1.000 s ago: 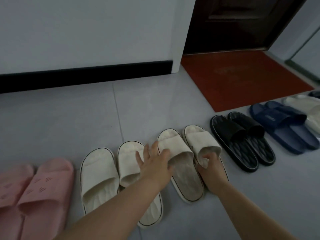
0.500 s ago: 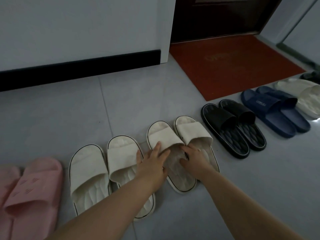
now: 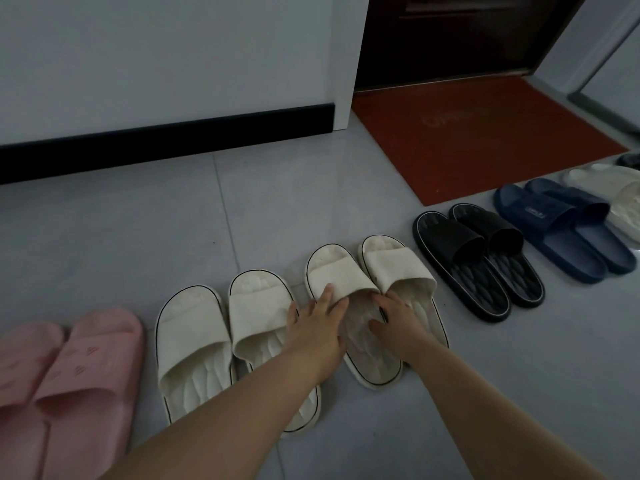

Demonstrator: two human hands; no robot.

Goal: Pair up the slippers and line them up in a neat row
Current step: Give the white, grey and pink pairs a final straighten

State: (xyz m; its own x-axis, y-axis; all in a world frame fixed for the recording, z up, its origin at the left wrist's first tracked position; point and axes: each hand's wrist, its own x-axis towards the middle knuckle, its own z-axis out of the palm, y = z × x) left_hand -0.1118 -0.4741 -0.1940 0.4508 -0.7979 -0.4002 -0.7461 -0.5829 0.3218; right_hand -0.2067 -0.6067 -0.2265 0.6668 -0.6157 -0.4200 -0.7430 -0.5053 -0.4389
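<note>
Slippers stand in a row on the grey tiled floor. My left hand [image 3: 317, 329] lies with fingers spread on the strap of a cream slipper [image 3: 332, 271]. My right hand [image 3: 394, 320] rests on the footbed of its mate [image 3: 398, 268], just behind the strap, with fingers loosely curled. These two slippers sit side by side, toes pointing away from me. Left of them is another cream pair [image 3: 190, 334], partly hidden under my left forearm. A pink pair [image 3: 86, 368] is at the far left.
Right of my hands stand a black pair [image 3: 460, 244], a navy pair [image 3: 540, 209] and a pale pair [image 3: 616, 188] at the frame edge. A red doormat [image 3: 467, 133] lies before a dark door [image 3: 450, 36]. A white wall with black skirting [image 3: 166, 140] runs behind the row.
Both hands have let go of the straps of the middle cream pair and slid back a little. The right hand now lies on the footbed. The view has shifted.
</note>
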